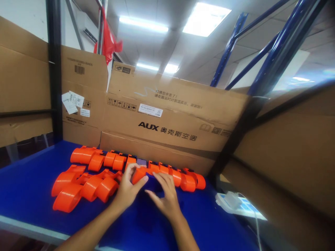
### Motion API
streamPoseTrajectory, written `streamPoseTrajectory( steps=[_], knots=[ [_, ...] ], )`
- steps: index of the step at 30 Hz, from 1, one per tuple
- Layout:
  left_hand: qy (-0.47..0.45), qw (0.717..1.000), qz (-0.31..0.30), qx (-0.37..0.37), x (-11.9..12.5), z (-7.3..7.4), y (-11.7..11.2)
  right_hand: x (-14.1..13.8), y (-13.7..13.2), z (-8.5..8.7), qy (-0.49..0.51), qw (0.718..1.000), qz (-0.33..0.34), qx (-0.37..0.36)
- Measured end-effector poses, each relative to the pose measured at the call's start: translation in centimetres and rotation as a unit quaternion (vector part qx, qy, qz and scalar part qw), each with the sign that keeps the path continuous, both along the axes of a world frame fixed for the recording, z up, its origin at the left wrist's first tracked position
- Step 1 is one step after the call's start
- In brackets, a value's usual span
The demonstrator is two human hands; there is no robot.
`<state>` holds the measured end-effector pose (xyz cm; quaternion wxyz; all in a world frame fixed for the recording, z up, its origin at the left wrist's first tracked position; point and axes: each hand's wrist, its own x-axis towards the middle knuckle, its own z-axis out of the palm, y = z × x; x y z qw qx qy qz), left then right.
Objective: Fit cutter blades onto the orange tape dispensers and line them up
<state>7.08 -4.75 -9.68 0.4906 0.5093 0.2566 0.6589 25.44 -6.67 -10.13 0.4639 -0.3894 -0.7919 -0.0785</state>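
Note:
Near the table's middle, my left hand is closed on an orange curved plastic piece, its thumb pressed along the near side. My right hand is bent around the other side of the same piece, fingers on its top and thumb lower down. A dark blue area shows between the two hands; whether it is a separate part or the piece's shaded face I cannot tell. Behind them runs a row of similar orange pieces, several with dark clips on top. More orange pieces lie in a group to the left.
The blue tabletop is backed by a large cardboard sheet. Dark rack posts stand at both sides. At the right, a white power strip with a plug and cable lies beside the table. A small grey block sits within the back row.

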Motion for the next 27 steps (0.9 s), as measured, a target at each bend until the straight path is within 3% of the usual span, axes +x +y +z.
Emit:
streamPoseTrajectory(
  steps=[12,17,20,23,27],
  knots=[
    [0.013,1.0,0.009,-0.008,0.1,-0.7,0.8,-0.2,-0.4,0.0,0.016,1.0,-0.006,-0.005],
    [-0.003,0.998,-0.06,0.007,-0.2,-0.9,0.6,0.7,-0.7,0.3,0.121,0.993,-0.011,-0.016],
    [-0.007,0.991,-0.13,0.011,-0.4,-0.8,0.2,1.3,-0.6,0.8,0.198,0.976,0.032,-0.089],
    [0.026,0.983,-0.183,-0.005,-0.4,-0.7,-0.3,1.4,-0.3,1.0,0.25,0.942,0.104,-0.199],
    [0.051,0.981,-0.187,-0.009,-0.1,-0.7,-0.6,1.3,0.0,0.9,0.256,0.898,0.168,-0.316]
  ],
)
